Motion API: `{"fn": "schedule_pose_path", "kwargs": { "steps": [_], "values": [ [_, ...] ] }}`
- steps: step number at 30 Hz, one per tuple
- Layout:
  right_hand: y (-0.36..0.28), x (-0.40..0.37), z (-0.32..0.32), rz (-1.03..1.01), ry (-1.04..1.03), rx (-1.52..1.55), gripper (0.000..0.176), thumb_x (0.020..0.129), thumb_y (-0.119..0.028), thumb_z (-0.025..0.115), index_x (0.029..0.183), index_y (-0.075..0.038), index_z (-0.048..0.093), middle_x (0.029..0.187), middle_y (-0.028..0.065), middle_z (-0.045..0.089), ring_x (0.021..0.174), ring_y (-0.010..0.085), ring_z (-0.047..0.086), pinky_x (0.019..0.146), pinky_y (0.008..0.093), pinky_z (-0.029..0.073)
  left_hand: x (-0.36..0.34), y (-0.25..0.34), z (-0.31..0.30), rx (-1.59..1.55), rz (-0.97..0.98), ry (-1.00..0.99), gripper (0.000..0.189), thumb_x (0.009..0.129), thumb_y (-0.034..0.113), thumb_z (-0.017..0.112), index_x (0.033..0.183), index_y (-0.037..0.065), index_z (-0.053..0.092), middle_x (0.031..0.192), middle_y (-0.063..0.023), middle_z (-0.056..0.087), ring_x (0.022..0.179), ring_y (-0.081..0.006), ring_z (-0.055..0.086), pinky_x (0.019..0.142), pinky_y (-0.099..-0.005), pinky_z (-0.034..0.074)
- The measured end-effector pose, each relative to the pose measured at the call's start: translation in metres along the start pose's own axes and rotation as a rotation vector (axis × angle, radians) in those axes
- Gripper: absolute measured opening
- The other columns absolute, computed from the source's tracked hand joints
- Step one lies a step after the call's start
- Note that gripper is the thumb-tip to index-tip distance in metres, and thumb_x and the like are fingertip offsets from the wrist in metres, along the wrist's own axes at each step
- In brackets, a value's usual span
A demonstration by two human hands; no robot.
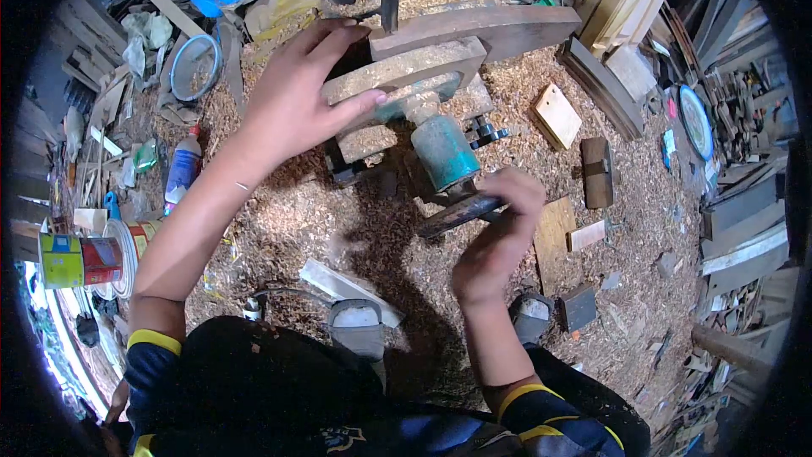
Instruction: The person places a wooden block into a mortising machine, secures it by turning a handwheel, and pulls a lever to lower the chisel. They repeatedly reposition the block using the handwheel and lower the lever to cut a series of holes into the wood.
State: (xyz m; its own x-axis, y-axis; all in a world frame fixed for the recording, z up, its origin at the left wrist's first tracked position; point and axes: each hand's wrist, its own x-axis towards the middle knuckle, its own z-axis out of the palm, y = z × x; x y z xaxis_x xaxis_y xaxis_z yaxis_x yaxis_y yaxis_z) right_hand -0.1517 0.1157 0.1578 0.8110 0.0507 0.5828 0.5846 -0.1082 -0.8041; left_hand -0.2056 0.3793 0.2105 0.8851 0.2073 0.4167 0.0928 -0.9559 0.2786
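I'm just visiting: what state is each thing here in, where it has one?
Left hand: spread, touching the curved pale wooden piece
Right hand: curled on the dark disc-shaped handwheel
Handwheel: tilted; turning or still, unclear
Wooden piece: sprinkled with sawdust
Teal metal cylinder: worn, dusty
Blue-labelled plastic bottle: red cap on
Floor: strewn with brown wood shavings

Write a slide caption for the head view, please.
Left hand grasping a curved wooden piece, right hand at the handle of a teal vise, above a shavings-strewn floor.

The head camera looks steeply down and forward from above the wearer's torso (406,423) at six o'clock, near the green vise (444,152), its wide view reaching stacked wood (748,220) at three.
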Motion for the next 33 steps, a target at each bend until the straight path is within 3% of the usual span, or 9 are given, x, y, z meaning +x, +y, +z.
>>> {"fn": "schedule_pose_path", "kwargs": {
  "steps": [3,6,8,10,13,16,21,27,33],
  "values": [
    [-0.006,0.008,-0.01,-0.258,-0.455,0.256,0.061,0.107,-0.057,0.038,0.106,-0.003,0.065,0.103,0.0144,0.065,0.105,0.0305,0.061,0.102,0.0434,0.043,0.002,0.002,0.0,0.037,0.05,0.047,0.069,0.085,0.047,0.082,0.134,0.003,0.062,0.13,-0.0196,0.065,0.115,-0.0429,0.066,0.098,-0.0499,0.055],
    [0.0,0.014,-0.018,-0.49,-0.469,0.226,0.058,0.108,-0.054,0.039,0.11,-0.002,0.064,0.102,0.0153,0.065,0.1,0.0314,0.063,0.1,0.0443,0.045,0.002,0.003,0.0,0.02,0.0,-0.004,0.076,0.083,0.045,0.084,0.14,0.001,0.059,0.134,-0.0253,0.063,0.124,-0.0453,0.062,0.107,-0.0495,0.05],
    [0.004,-0.003,-0.011,-0.111,-0.089,0.033,0.055,0.109,-0.051,0.039,0.113,0.0,0.059,0.103,0.0167,0.064,0.106,0.0311,0.06,0.101,0.0445,0.044,0.003,0.002,0.001,-0.002,-0.058,0.0,0.078,0.083,0.045,0.084,0.141,0.0,0.058,0.133,-0.026,0.064,0.124,-0.0454,0.062,0.107,-0.0497,0.049],
    [-0.005,-0.004,-0.009,0.043,-0.251,-0.027,0.057,0.109,-0.052,0.037,0.112,0.0,0.06,0.106,0.0171,0.061,0.106,0.0298,0.057,0.099,0.0445,0.043,0.001,-0.001,0.003,0.006,-0.057,0.006,0.078,0.083,0.045,0.085,0.141,0.001,0.058,0.133,-0.0258,0.064,0.124,-0.0451,0.062,0.108,-0.0493,0.049],
    [0.002,0.016,-0.022,-0.213,-0.521,-0.001,0.048,0.106,-0.046,0.045,0.107,-0.001,0.063,0.111,0.0186,0.059,0.103,0.0317,0.057,0.096,0.047,0.045,0.001,-0.002,0.006,0.051,-0.055,0.005,0.076,0.082,0.046,0.085,0.14,0.002,0.06,0.132,-0.0254,0.065,0.122,-0.0449,0.062,0.107,-0.0495,0.05],
    [0.013,0.013,-0.022,-0.337,-0.458,0.093,0.055,0.105,-0.052,0.045,0.108,0.0,0.063,0.115,0.0201,0.058,0.104,0.0313,0.057,0.096,0.0466,0.045,0.002,0.001,0.005,0.109,-0.025,0.029,0.074,0.081,0.046,0.085,0.138,0.003,0.062,0.131,-0.0249,0.065,0.12,-0.0448,0.063,0.105,-0.0503,0.051],
    [-0.004,0.005,-0.014,0.128,-0.351,0.064,0.039,0.094,-0.036,0.069,0.099,0.0,0.057,0.101,0.0157,0.052,0.091,0.0302,0.051,0.083,0.0394,0.041,0.0,0.001,0.006,0.09,-0.018,0.033,0.073,0.08,0.044,0.085,0.136,0.003,0.063,0.129,-0.0251,0.065,0.119,-0.0444,0.064,0.103,-0.0505,0.053],
    [0.001,0.03,-0.028,-0.353,-0.649,-0.067,0.048,0.078,-0.03,0.088,0.105,-0.003,0.059,0.106,0.0156,0.054,0.096,0.03,0.052,0.083,0.0426,0.04,0.004,0.004,0.008,0.1,0.014,0.074,0.068,0.08,0.048,0.083,0.128,0.003,0.063,0.118,-0.0206,0.067,0.111,-0.0419,0.065,0.097,-0.0508,0.054],
    [-0.002,-0.003,-0.008,0.058,-0.35,0.02,0.079,0.069,-0.034,0.095,0.123,-0.003,0.048,0.116,0.015,0.047,0.108,0.0304,0.049,0.098,0.0438,0.042,0.002,0.006,0.008,0.161,0.04,0.126,0.065,0.081,0.046,0.083,0.125,0.004,0.063,0.115,-0.0198,0.067,0.107,-0.0418,0.065,0.094,-0.0502,0.054]
  ]
}}
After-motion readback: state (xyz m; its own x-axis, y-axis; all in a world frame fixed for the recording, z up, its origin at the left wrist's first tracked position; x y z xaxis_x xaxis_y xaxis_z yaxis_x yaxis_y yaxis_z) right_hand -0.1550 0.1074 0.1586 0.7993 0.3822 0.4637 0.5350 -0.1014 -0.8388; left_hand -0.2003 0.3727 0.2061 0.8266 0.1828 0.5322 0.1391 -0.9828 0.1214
